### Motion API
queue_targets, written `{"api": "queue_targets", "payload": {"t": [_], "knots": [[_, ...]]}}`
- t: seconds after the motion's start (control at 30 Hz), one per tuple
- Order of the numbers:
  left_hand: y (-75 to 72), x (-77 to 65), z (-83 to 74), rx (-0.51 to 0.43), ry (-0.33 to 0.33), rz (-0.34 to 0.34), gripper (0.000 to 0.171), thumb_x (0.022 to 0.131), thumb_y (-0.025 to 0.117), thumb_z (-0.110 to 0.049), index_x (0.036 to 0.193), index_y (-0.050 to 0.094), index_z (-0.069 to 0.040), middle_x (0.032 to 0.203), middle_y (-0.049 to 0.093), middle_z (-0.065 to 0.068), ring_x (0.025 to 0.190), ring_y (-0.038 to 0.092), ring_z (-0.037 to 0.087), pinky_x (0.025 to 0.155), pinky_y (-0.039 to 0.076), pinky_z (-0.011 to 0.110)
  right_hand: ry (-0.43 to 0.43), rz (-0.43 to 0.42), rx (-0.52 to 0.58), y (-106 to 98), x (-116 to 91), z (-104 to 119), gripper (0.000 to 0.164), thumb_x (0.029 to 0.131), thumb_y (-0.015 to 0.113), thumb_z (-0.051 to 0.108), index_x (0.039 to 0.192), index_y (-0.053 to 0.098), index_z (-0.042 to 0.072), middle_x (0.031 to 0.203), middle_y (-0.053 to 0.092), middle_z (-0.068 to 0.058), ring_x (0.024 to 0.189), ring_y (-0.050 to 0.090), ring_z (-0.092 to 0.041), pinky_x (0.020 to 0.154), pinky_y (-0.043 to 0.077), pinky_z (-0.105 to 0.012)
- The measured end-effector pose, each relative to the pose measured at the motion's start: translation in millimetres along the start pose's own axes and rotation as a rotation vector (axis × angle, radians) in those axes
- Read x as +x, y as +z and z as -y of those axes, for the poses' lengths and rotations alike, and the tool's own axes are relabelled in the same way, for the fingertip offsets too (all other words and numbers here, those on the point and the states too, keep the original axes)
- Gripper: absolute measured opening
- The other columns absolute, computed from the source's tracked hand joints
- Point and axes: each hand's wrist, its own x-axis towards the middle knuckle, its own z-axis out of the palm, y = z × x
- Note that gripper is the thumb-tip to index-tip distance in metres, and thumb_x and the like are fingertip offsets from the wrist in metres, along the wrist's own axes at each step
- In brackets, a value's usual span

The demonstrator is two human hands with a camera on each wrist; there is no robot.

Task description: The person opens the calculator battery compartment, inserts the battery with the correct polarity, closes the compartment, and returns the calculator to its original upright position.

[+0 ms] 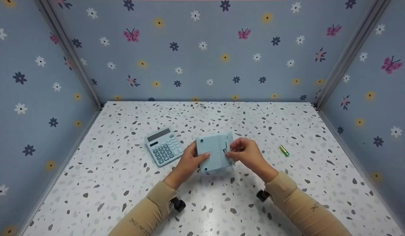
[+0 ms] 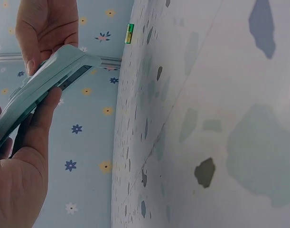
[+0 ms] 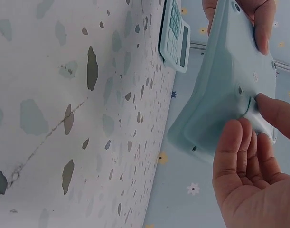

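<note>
My left hand grips a light blue calculator by its left side, the thumb lying over its back. The calculator is held above the table with its back and small dark feet facing up. At its right end my right hand pinches the battery cover between thumb and fingers. One edge of that cover stands up from the casing in the right wrist view, and a dark slot shows beside it in the head view. The calculator's keys face away, down toward the table.
A second light blue calculator lies keys up on the speckled table, left of my left hand. A green and yellow battery rests to the right of my right hand. Flower-patterned walls enclose the back and sides.
</note>
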Motion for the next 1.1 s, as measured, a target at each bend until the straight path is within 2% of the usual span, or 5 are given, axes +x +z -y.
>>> {"api": "queue_targets", "payload": {"t": [0.37,0.53,0.63,0.73,1.1], "knots": [[-0.2,0.0,-0.6,-0.027,0.008,0.010,0.056,0.110,0.062,-0.013,0.161,0.040,-0.004,0.155,0.059,0.022,0.137,0.064,0.031,0.111,0.059,0.044,0.030,-0.013,0.060,-0.2,0.5,-1.3,0.017,0.090,0.083,0.002,0.102,0.072,0.002,0.095,0.069,-0.010,0.083,0.066,-0.018,0.069,0.062,-0.026],[-0.1,-0.1,-1.1,-0.025,0.017,0.014,0.056,0.110,0.062,-0.013,0.161,0.040,-0.004,0.154,0.059,0.023,0.138,0.064,0.032,0.111,0.058,0.045,0.074,-0.060,-0.012,-0.1,2.0,0.0,0.035,0.089,0.086,0.008,0.118,0.069,0.002,0.113,0.067,-0.014,0.099,0.065,-0.023,0.080,0.060,-0.029],[0.1,-0.4,-1.8,-0.032,0.005,0.016,0.057,0.110,0.062,-0.013,0.161,0.040,-0.006,0.155,0.059,0.022,0.138,0.064,0.032,0.110,0.059,0.047,0.106,-0.061,-0.035,0.0,3.5,1.4,0.052,0.089,0.087,0.012,0.135,0.064,0.004,0.129,0.064,-0.017,0.113,0.063,-0.028,0.093,0.059,-0.037],[0.5,-0.7,-2.6,-0.032,-0.006,0.016,0.057,0.110,0.062,-0.014,0.162,0.040,-0.006,0.155,0.059,0.022,0.137,0.064,0.032,0.110,0.059,0.047,0.115,-0.042,-0.037,0.2,3.4,1.7,0.062,0.090,0.085,0.015,0.145,0.059,0.003,0.137,0.061,-0.019,0.122,0.063,-0.033,0.103,0.058,-0.045],[2.3,-0.3,-5.4,-0.029,0.003,0.027,0.059,0.109,0.063,-0.012,0.163,0.039,-0.008,0.155,0.058,0.021,0.137,0.064,0.033,0.109,0.060,0.048,0.060,-0.016,-0.028,-1.7,1.9,-0.1,0.065,0.092,0.083,0.018,0.149,0.059,-0.002,0.134,0.067,-0.022,0.120,0.067,-0.033,0.104,0.060,-0.046]]}}
